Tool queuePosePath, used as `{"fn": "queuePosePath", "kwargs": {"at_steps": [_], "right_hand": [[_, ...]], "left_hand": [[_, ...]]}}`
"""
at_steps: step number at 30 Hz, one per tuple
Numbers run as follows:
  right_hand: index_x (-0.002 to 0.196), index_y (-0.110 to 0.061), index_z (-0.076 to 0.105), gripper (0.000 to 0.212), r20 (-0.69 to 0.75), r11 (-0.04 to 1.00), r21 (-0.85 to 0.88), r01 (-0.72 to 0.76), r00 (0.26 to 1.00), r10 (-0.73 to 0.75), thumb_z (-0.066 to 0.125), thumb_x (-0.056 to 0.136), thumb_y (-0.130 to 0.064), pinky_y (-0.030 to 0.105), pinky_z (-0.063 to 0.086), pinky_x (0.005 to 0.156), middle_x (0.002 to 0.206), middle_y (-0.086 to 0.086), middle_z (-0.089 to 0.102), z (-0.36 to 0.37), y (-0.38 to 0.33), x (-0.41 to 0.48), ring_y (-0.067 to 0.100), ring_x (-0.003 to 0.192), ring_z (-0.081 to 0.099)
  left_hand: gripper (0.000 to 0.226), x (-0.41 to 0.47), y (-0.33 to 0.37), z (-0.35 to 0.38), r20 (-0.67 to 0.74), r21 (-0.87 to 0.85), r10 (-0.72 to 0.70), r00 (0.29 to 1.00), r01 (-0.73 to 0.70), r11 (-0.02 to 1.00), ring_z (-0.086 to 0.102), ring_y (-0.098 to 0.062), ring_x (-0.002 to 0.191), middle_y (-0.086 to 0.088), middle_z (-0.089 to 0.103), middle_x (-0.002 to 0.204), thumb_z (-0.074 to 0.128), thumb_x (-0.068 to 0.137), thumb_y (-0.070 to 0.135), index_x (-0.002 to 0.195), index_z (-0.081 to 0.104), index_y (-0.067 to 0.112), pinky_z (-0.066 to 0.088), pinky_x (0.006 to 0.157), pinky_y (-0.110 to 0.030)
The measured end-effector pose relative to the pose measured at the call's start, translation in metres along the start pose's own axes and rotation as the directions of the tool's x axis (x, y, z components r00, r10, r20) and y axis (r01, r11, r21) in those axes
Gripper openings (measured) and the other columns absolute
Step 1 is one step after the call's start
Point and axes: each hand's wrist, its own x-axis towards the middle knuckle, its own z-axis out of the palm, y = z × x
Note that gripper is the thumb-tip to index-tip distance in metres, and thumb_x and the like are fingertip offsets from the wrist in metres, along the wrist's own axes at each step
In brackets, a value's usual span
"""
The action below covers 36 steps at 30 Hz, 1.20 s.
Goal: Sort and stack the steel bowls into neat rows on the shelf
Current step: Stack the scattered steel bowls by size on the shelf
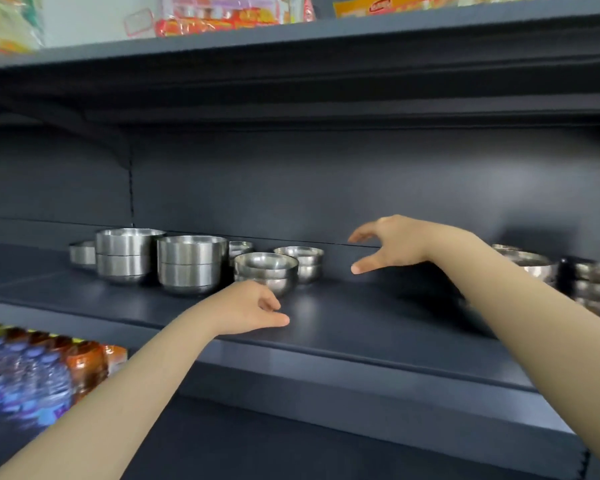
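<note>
stacked steel bowls (191, 263), shelf (378, 327), empty hands

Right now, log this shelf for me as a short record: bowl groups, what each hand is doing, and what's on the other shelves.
shelf: dark, middle level
left bowl group: two large stacks, two small stacks, more bowls behind
right bowl group: blurred, partly behind the right forearm
left hand: empty, loosely curled, before the front small stack
right hand: empty, fingers spread, above the bare gap
below: bottles
above: packets
</note>
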Motion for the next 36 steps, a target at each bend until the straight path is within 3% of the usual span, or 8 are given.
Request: {"fn": "queuePosePath", "kwargs": {"at_steps": [3,6,10,15,23,28,32,36], "right_hand": [[0.142,-0.025,0.044,0.068,-0.01,0.998,0.043,-0.042,0.999,0.043,0.07,0.083,-0.046,0.025,0.031,0.106,0.146,-0.005,0.046,0.012,-0.017,0.015,0.014,0.135,0.042],[0.144,-0.023,0.042,0.071,-0.013,0.993,0.073,-0.094,0.995,0.095,0.071,0.082,-0.045,0.028,0.031,0.111,0.148,-0.004,0.045,0.026,-0.026,0.027,0.016,0.136,0.042],[0.146,-0.022,0.038,0.076,-0.019,0.983,0.102,-0.151,0.988,0.154,0.071,0.082,-0.045,0.03,0.031,0.11,0.148,-0.002,0.044,0.039,-0.029,0.039,0.018,0.136,0.041],[0.147,-0.023,0.036,0.079,-0.009,0.973,0.125,-0.196,0.98,0.199,0.072,0.081,-0.047,0.03,0.031,0.109,0.146,0.0,0.045,0.047,-0.019,0.06,0.018,0.135,0.042],[0.149,-0.019,0.034,0.089,0.11,0.919,0.306,-0.248,0.968,0.224,0.076,0.076,-0.047,0.034,0.034,0.113,0.146,0.005,0.045,0.066,0.001,0.122,0.019,0.133,0.045],[0.153,-0.015,0.019,0.102,0.141,0.89,0.385,-0.243,0.969,0.203,0.079,0.075,-0.042,0.035,0.029,0.116,0.151,0.004,0.039,0.083,0.015,0.156,0.019,0.139,0.037],[0.133,-0.03,0.042,0.063,0.186,0.817,0.535,-0.215,0.973,0.134,0.077,0.08,-0.031,0.035,0.042,0.106,0.133,-0.014,0.05,0.101,0.022,0.172,0.012,0.126,0.048],[0.131,-0.031,0.043,0.067,0.148,0.673,0.707,-0.218,0.976,0.161,0.08,0.075,-0.031,0.035,0.047,0.102,0.129,-0.012,0.055,0.116,0.022,0.182,0.011,0.118,0.055]], "left_hand": [[0.058,0.001,-0.025,-0.013,-0.049,0.066,-0.056,0.997,0.059,0.996,0.056,-0.013,0.117,0.001,0.059,0.13,0.064,0.087,0.048,0.131,0.057,0.013,0.044,0.098,-0.026],[0.068,0.01,-0.044,-0.018,-0.1,0.044,-0.114,0.988,0.119,0.992,0.053,-0.017,0.101,-0.003,0.055,0.117,0.063,0.086,0.053,0.132,0.049,0.005,0.045,0.088,-0.029],[0.084,0.035,-0.062,-0.016,-0.135,-0.12,-0.089,0.987,0.073,0.99,0.057,-0.01,0.105,0.013,0.06,0.112,0.066,0.066,0.074,0.126,0.05,0.017,0.048,0.087,-0.026],[0.039,0.053,-0.061,-0.004,-0.188,-0.461,-0.069,0.98,-0.026,0.887,0.053,0.009,0.081,0.022,0.056,0.087,0.075,0.082,0.038,0.105,0.048,0.02,0.041,0.063,-0.01],[0.027,0.064,-0.07,0.004,-0.289,-0.579,-0.064,0.955,-0.121,0.806,0.052,0.02,0.057,0.029,0.06,0.056,0.081,0.076,0.032,0.088,0.058,0.022,0.035,0.051,0.001],[0.023,0.066,-0.075,0.005,-0.302,-0.587,-0.065,0.951,-0.132,0.799,0.057,0.014,0.067,0.023,0.063,0.067,0.081,0.074,0.034,0.088,0.065,0.025,0.038,0.056,-0.002],[0.022,0.069,-0.076,0.006,-0.291,-0.607,-0.096,0.952,-0.106,0.787,0.062,-0.001,0.085,0.014,0.063,0.082,0.081,0.074,0.036,0.089,0.068,0.027,0.04,0.064,-0.011],[0.022,0.069,-0.075,0.006,-0.296,-0.617,-0.104,0.949,-0.107,0.78,0.062,0.001,0.091,0.01,0.069,0.094,0.081,0.074,0.035,0.091,0.069,0.028,0.042,0.062,-0.005]]}}
